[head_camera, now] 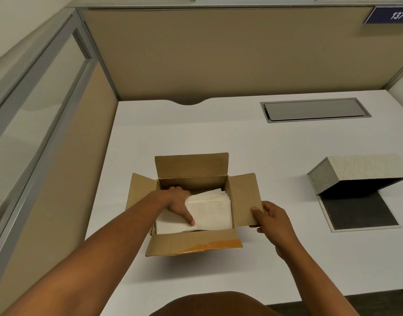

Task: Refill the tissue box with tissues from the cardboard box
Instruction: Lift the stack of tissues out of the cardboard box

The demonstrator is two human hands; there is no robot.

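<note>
A brown cardboard box [191, 244] stands open on the white desk, all its flaps folded out. Inside lies a stack of white tissues [209, 213]. My left hand [179, 202] reaches into the box, thumb on top of the stack and fingers tucked behind its far left edge. My right hand [272, 216] pinches the box's right flap at its outer corner. The grey tissue box [355, 173] sits open at the right of the desk, its lid raised and its dark base lying flat in front.
The white desk [241, 137] is enclosed by tan partition walls at the back and left. A grey metal cable hatch [314, 109] is set into the desk at the back right. The desk's front edge runs near my body.
</note>
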